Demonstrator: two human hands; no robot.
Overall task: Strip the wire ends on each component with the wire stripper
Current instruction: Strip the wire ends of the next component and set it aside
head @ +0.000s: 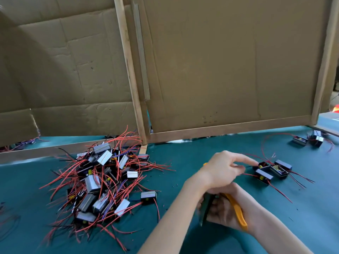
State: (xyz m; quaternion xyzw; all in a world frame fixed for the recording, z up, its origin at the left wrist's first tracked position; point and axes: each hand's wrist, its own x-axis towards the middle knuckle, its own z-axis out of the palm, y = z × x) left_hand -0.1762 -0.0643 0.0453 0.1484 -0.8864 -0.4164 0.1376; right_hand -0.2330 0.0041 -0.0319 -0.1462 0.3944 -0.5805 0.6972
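Note:
A big pile of black-and-silver components (pixel 102 184) with red and black wires lies on the green table (pixel 201 154), left of centre. A small group of components (pixel 271 171) sits to the right. My left hand (pixel 223 169) reaches across toward that group. Its index finger is stretched out close to the nearest component, it holds nothing, and it looks blurred. Just below it, my right hand (pixel 227 211) grips the yellow-handled wire stripper (pixel 236 211). The tool's jaws are hidden under my left wrist.
One component (pixel 148 197) lies apart at the pile's right edge. Two more components (pixel 310 140) sit at the far right. Cardboard panels in wooden frames (pixel 220 129) stand along the back of the table. Loose wires (pixel 7 222) lie at the left edge.

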